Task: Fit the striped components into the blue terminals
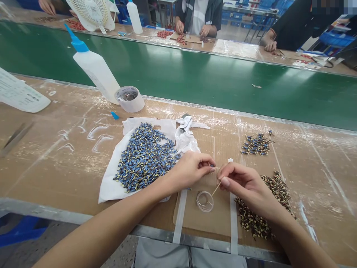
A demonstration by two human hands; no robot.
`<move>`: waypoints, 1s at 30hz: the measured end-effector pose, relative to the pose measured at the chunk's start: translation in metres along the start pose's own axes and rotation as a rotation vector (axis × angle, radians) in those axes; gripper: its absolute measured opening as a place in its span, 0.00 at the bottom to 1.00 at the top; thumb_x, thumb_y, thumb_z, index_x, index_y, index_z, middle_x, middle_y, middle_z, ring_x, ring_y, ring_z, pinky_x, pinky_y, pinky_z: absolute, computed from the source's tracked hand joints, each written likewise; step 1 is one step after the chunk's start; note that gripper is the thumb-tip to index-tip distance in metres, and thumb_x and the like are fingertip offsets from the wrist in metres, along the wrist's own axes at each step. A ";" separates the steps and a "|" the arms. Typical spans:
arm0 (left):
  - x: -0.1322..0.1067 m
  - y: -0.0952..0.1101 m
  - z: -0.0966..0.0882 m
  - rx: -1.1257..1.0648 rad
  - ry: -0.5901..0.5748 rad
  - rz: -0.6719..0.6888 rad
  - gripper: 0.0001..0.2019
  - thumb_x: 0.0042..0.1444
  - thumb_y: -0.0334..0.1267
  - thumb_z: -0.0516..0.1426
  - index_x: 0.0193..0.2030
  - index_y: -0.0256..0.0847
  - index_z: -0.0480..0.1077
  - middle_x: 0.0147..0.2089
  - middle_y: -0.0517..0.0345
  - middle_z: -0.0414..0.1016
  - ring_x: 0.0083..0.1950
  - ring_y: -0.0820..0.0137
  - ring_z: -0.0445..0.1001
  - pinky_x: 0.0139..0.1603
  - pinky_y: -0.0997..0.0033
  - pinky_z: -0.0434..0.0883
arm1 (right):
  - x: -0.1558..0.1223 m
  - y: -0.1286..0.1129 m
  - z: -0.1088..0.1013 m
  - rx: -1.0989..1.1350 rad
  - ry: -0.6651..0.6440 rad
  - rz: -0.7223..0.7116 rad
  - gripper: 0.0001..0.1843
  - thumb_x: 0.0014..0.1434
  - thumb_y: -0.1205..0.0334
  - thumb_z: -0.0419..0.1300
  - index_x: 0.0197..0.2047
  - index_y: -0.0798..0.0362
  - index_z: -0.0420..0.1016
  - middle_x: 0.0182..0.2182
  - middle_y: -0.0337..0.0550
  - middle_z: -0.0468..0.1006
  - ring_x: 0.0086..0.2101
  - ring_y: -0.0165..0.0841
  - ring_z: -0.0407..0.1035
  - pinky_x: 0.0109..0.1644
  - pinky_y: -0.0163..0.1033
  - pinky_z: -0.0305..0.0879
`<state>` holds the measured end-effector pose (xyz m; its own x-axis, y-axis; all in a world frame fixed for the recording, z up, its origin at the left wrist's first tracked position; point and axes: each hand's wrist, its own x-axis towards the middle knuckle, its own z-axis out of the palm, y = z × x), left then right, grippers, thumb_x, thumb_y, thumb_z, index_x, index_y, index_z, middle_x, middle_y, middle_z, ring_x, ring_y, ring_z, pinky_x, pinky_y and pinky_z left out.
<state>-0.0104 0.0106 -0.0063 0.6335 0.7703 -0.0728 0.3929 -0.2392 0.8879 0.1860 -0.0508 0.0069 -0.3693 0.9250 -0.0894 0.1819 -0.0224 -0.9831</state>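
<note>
My left hand (192, 168) is closed in a pinch on a small dark-and-blue piece (212, 165), mostly hidden by the fingertips. Close beside it, my right hand (242, 182) grips a thin wooden stick (216, 189) slanting down toward a small clear cup (205, 201). Whether the stick's tip is inside the cup or just over its rim, I cannot tell. The cup stands on a taped-down cardboard piece (205, 221). Left of my hands, many small blue-and-yellow pieces (145, 156) are heaped on a white sheet (107, 186). Black-and-cream pieces (253, 219) lie heaped by my right forearm.
Beyond the right hand lies a smaller pile of pieces (256, 144). Crumpled white tissue (186, 139), a tape roll (130, 99), a squeeze bottle (96, 70), a blue cap (114, 115) and tweezers (16, 137) are around. Across the green belt (178, 74), other people's hands handle red pieces.
</note>
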 end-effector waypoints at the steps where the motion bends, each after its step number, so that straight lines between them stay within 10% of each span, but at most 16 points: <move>1: 0.000 0.000 0.001 -0.006 -0.011 -0.004 0.08 0.58 0.35 0.57 0.39 0.37 0.76 0.28 0.58 0.75 0.30 0.73 0.69 0.32 0.74 0.64 | 0.000 0.000 -0.002 0.020 0.066 -0.020 0.07 0.63 0.58 0.59 0.36 0.52 0.72 0.31 0.41 0.74 0.32 0.31 0.68 0.35 0.36 0.66; 9: 0.002 -0.001 0.004 -0.081 -0.078 -0.066 0.07 0.57 0.34 0.58 0.39 0.35 0.76 0.26 0.58 0.75 0.29 0.73 0.71 0.32 0.74 0.66 | 0.004 0.004 -0.006 -0.122 0.536 -0.154 0.03 0.61 0.62 0.61 0.37 0.51 0.73 0.30 0.41 0.77 0.31 0.31 0.71 0.36 0.36 0.68; 30: 0.002 0.005 0.004 -0.061 -0.103 -0.088 0.06 0.56 0.33 0.58 0.36 0.34 0.76 0.26 0.58 0.75 0.28 0.73 0.70 0.30 0.75 0.64 | 0.006 0.006 0.003 -0.401 0.410 -0.185 0.02 0.61 0.64 0.60 0.36 0.51 0.74 0.30 0.40 0.78 0.29 0.31 0.71 0.33 0.35 0.67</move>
<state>-0.0051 0.0085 -0.0040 0.6645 0.7213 -0.1954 0.4108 -0.1342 0.9018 0.1821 -0.0469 -0.0001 -0.0602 0.9724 0.2253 0.5072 0.2242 -0.8321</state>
